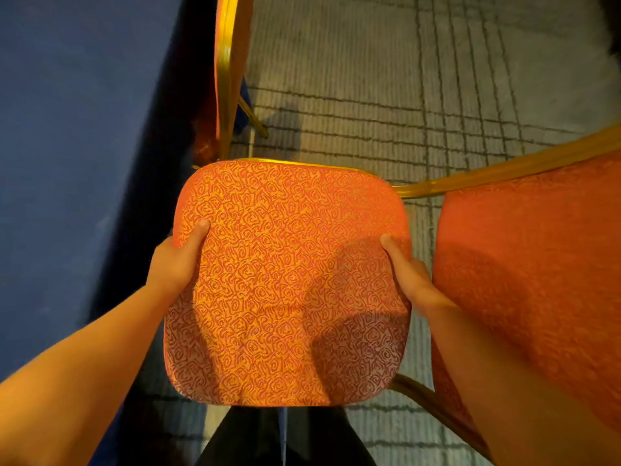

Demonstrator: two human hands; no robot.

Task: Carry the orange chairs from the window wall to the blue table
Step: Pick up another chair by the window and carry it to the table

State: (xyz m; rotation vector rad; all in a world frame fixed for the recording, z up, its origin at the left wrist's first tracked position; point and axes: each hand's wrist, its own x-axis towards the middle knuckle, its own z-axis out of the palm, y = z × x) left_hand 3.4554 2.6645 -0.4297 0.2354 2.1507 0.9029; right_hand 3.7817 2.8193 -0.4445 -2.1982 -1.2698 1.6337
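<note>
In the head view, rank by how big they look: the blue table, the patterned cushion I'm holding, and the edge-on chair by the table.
1. Blue table and patterned cushion: about alike. The table is cropped by the frame and the cushion is nearer, so they are left unranked.
2. Edge-on chair: clearly smallest.

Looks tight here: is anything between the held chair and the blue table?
Nothing visible does. The left hand and right hand grip the held chair, and only a shadowed gap lies between it and the blue table. A second chair stands just ahead at the table's edge; a third chair sits close on the right.
</note>
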